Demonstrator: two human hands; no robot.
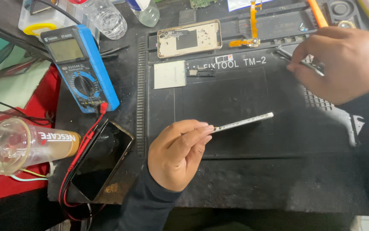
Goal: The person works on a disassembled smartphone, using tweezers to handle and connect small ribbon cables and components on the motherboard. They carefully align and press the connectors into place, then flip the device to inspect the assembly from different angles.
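A dark, scuffed tabletop (244, 184) is covered by a black rubber repair mat (235, 137) with a ribbed left border and shallow tray recesses along its far edge. A thin, flat, pale metallic strip (244, 121), seen edge-on and perhaps a phone part, is pinched at its near end between thumb and fingertips of the left hand (178, 152). Its long axis runs from lower left to upper right, the free end pointing toward the right hand and lifted slightly above the mat. The right hand (342, 64) is closed around slim metal tweezers (297, 60) at the mat's far right, well apart from the left hand. Both wrists are covered by dark sleeves.

In the far recess a gold-rimmed phone frame (189, 38) lies flat, with an orange flex cable (253, 25) beside it and a white square pad (170, 74) just below. Left of the mat a blue multimeter (79, 68) is propped, its red lead trailing past a glossy black phone screen (101, 160) lying at the tabletop's near left. A clear plastic cup (17, 145) lies on its side at the left edge. The mat's central field between the hands is bare and flat.
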